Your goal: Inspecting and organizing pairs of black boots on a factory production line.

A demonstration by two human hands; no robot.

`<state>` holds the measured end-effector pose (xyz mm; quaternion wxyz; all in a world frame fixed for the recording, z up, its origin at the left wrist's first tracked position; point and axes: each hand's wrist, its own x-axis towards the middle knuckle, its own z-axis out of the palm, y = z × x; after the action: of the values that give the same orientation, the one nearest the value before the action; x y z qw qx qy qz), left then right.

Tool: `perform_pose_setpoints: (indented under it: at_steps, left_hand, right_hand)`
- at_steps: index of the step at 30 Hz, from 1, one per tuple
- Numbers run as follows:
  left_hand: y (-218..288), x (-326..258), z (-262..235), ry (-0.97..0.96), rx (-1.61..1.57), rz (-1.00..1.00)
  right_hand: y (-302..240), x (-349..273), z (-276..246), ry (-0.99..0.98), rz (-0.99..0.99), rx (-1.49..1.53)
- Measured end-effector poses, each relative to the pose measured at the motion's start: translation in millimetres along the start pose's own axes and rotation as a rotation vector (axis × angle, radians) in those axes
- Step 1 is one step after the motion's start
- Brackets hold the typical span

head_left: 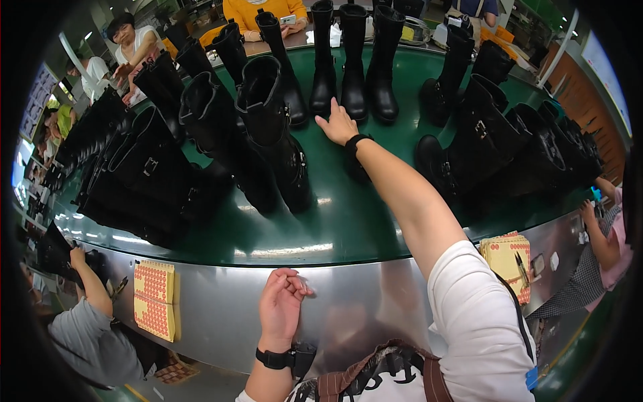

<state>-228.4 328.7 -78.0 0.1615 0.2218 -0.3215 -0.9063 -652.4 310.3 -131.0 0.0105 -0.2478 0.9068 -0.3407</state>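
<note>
Stretched far over the green table, my right hand (339, 125) is open, its index finger pointing out at the toes of tall black boots. It is nearest to a standing black boot (353, 74) in the middle; whether the fingertip touches it I cannot tell. Another upright boot (323, 63) stands just left of it, and a third boot (384, 70) to the right. My left hand (281, 301) rests over the metal edge with curled fingers, palm up. A small clear, shiny bit shows at its fingertips, too small to name.
Buckled black boots (271, 134) crowd the green table (348, 221) on the left, more boots (482, 134) on the right. Stacks of yellow sticker sheets (154, 298) and cards (499, 258) with a pen lie on the metal ledge (221, 295). Co-workers stand at both sides and across.
</note>
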Motion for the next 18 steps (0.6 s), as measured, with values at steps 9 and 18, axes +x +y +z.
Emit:
perform_pose_setpoints:
  at_steps: [9, 18]
  left_hand:
    - [-0.5, -0.1, -0.4, -0.008, 0.011, 0.007]
    - [-0.9, 0.0, 0.9, -0.014, 0.001, -0.005]
  right_hand:
    - [-7.8, 8.6, 3.1, -0.254, 0.08, -0.181]
    - [-9.0, 8.4, -2.1, -0.242, 0.09, -0.096]
